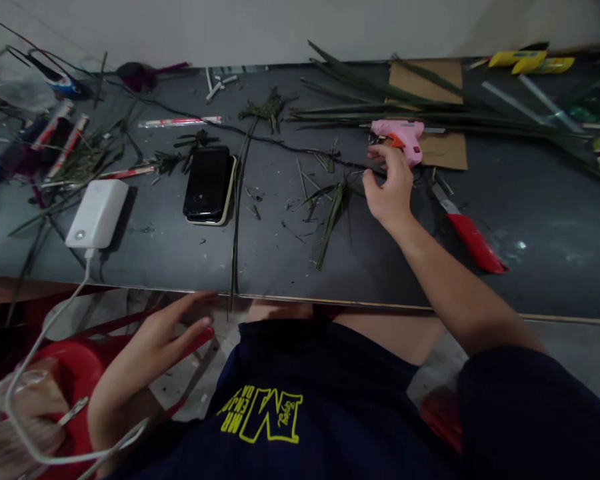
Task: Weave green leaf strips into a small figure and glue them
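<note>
My right hand [391,187] is over the table beside a pink glue gun [413,133] with an orange trigger. Its thumb is apart from the bent fingers, whose tips overlap the gun's underside; whether they touch it I cannot tell. The gun lies partly on a piece of cardboard [445,152]. Left of this hand is a small bundle of folded green leaf strips [334,213]. My left hand [167,333], slightly blurred, hovers below the table's front edge with fingers stretched out and nothing in them.
A red-handled knife [475,243] lies at the right. Two stacked phones [207,183] and a white power bank [99,213] with a cable are on the left. Long green leaves [350,110] and yellow tubes [543,63] lie at the back. A red stool [77,363] stands below.
</note>
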